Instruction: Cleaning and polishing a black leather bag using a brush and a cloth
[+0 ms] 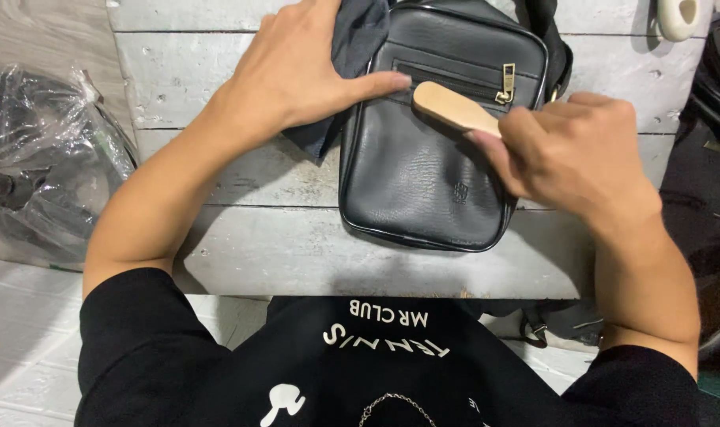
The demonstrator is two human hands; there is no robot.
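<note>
The right hand (569,150) is closed around the near end of a wooden brush (455,109), its pale back facing up and its far end resting on the black leather bag (423,158) just beside the brass zip pull (506,83). The left hand (312,67) grasps nothing; it lies flat with fingers spread, palm on a dark cloth (352,47) and the forefinger pressing the bag's upper left corner to pin it.

The bag lies flat at the middle of a white plank table (257,253), its strap running off the far right corner. To brush well, it seems best to keep the bristles flat on the leather, use short light strokes away from the pinning finger, and steer round the zip pull so the metal does not catch.

The bag's near edge sits well back from the table's near edge, so there is bare plank to the near side and to the left. On the far left a crumpled clear plastic bag (44,158) sits clear of the work. To the right the table ends close to the right wrist, with dark objects beyond, so room is tightest there. A white rounded object (678,17) lies at the far right corner.
</note>
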